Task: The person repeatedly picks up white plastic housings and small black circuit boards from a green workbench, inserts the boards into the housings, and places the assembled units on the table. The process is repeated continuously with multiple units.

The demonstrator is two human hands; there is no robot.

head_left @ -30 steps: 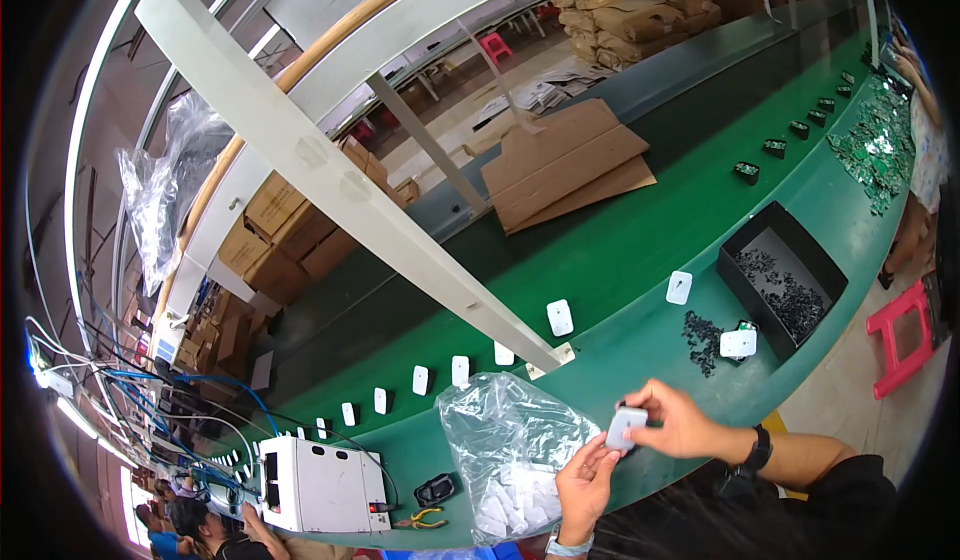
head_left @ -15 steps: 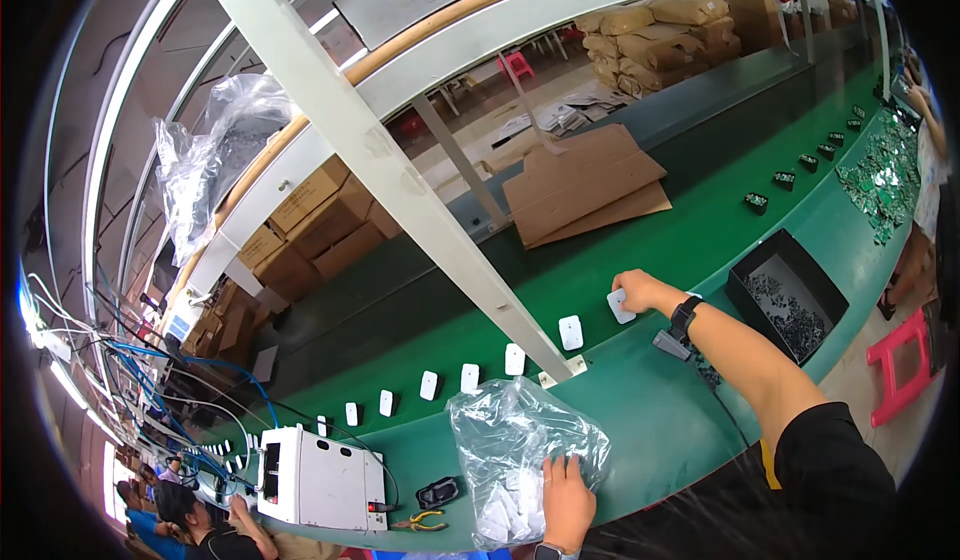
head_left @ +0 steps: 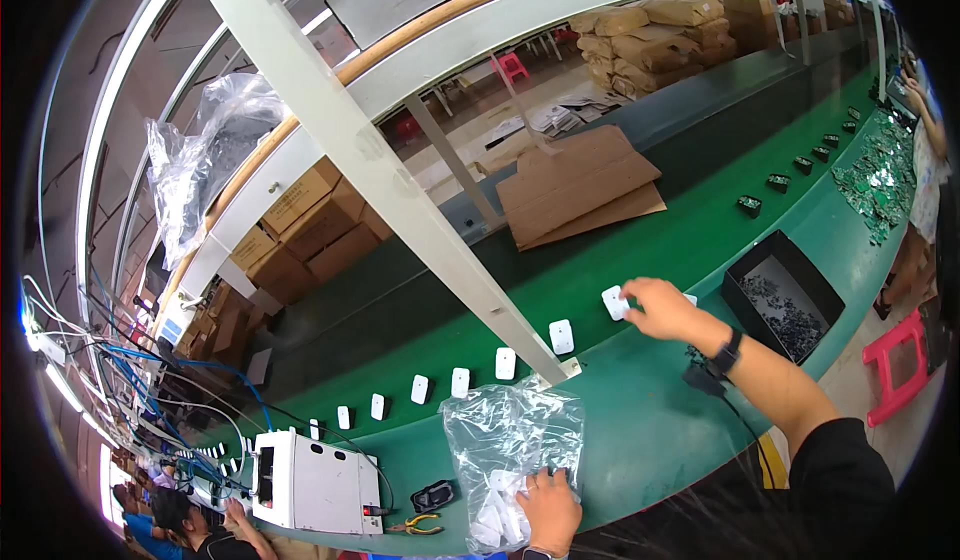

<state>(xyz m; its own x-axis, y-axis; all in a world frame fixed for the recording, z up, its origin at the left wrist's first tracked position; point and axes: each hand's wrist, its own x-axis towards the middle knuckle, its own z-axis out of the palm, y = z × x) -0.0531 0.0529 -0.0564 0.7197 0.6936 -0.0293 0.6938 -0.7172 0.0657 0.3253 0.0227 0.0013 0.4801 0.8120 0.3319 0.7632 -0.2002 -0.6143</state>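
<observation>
Looks placed tbh, right hand (head_left: 662,309) just slid to edge of white case (head_left: 612,303), can't tell if pinching, left hand (head_left: 551,513) spread on plastic bag (head_left: 510,422).

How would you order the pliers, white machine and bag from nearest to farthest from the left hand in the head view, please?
1. Bag: at the left hand.
2. Pliers: left of the bag.
3. White machine: left of the pliers.

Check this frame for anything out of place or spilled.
Mildly odd: green circuit boards lie loosely strewn at far right, uncontained, unlike most small black parts in the black box; brown cardboard sheets sit askew over the belt's far side.
</observation>
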